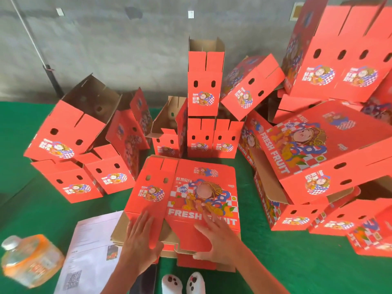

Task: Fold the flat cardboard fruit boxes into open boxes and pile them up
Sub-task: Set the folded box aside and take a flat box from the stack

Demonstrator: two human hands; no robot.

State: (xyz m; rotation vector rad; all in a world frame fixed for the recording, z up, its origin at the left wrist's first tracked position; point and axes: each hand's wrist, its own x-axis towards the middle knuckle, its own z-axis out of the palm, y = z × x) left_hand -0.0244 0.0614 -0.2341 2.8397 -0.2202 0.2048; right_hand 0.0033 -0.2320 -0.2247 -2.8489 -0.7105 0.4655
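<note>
On the green bench [25, 128], front centre: one flat cardboard box [191, 198], red, printed "FRESH FRUIT", lying on a short pile of further flats [199, 263]; only their edges show, so count not possible.

Hands: 2. Left hand [140, 236] lies palm down on the near-left panel of the flat, fingers straight and spread. Right hand [214, 234] lies on the near-right panel over the lettering, fingers straight, thumb at the near edge. Neither is curled round anything.

Folded boxes, counted where visible:
- left group [70, 132]: about 5, one tilted on top, open side up.
- centre back [204, 90]: 1 standing tall on a row of about 3.
- right heap [318, 149]: at least 6, tumbled at angles, several cut off by the frame edge; exact number cannot be told.

Other items: 1 plastic bottle [29, 259] of orange contents, on its side, blurred; 1 printed sheet [91, 247], text unreadable; 1 dark phone [146, 281], partly under the left forearm; 2 white slippers [183, 283], cut off at the bottom edge.
</note>
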